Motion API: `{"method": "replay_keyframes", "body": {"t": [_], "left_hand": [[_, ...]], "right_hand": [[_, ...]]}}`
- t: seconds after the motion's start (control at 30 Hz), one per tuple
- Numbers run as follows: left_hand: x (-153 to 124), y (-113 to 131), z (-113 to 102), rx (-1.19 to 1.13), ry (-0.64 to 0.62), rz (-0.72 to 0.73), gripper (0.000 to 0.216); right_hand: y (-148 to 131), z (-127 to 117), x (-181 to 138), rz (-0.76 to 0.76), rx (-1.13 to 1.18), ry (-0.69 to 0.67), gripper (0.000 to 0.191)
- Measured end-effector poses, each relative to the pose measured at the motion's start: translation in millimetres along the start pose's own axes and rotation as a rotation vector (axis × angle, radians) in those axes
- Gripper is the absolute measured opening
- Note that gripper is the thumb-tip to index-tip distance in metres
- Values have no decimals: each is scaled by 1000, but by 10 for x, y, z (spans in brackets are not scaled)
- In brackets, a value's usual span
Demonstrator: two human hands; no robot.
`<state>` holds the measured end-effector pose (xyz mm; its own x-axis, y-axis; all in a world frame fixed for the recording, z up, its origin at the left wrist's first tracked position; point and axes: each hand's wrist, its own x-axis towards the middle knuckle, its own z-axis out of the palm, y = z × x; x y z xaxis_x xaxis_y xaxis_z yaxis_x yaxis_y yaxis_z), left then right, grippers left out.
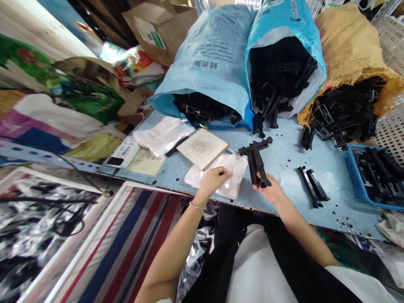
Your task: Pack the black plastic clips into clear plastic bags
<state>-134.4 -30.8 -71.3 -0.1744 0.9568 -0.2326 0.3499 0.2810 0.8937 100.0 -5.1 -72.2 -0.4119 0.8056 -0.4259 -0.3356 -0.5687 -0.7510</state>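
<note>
My left hand is over a stack of clear plastic bags, its thumb and fingers pinched together at a bag. In my right hand are long black plastic parts, gripped at their near end. Another black part lies across their far end; whether it is held too, I cannot tell. A whitish square board rests partly on the bag stack. To the right of my right hand, a pair of black parts lies side by side on the blue table.
Two blue sacks and a yellow sack lie open at the back, black parts spilling out. A blue basket of parts stands at the right. More clear bags lie left; a striped cloth hangs below.
</note>
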Motion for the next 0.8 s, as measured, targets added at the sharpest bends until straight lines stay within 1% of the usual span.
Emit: {"method": "replay_keyframes", "body": {"t": [0.07,0.17,0.3,0.37,0.47,0.53,0.6,0.67,0.7,0.8], "left_hand": [[-12,18,-5,-70,-36,-31,28],[-15,33,-7,-118,-11,-68,24],[-38,19,41,-64,-22,-68,24],[-92,23,134,39,18,-54,22],[-186,55,308,354,124,87,18],[-198,75,359,482,124,163,8],[-153,78,323,441,50,166,13],[-80,65,231,360,-2,138,12],[-46,55,183,326,-2,121,11],[4,33,88,204,24,70,25]], "right_hand": [[5,18,9,1,47,-10,31],[-6,73,29,15,90,-38,28],[-37,169,66,32,163,-69,26],[-44,200,80,29,203,-78,26],[-39,196,82,46,241,-74,26],[-34,164,68,78,256,-49,26],[-36,124,47,94,264,-12,24],[-43,91,28,85,260,8,23],[-47,81,23,80,253,6,22],[-49,73,22,74,231,-31,22]]}}
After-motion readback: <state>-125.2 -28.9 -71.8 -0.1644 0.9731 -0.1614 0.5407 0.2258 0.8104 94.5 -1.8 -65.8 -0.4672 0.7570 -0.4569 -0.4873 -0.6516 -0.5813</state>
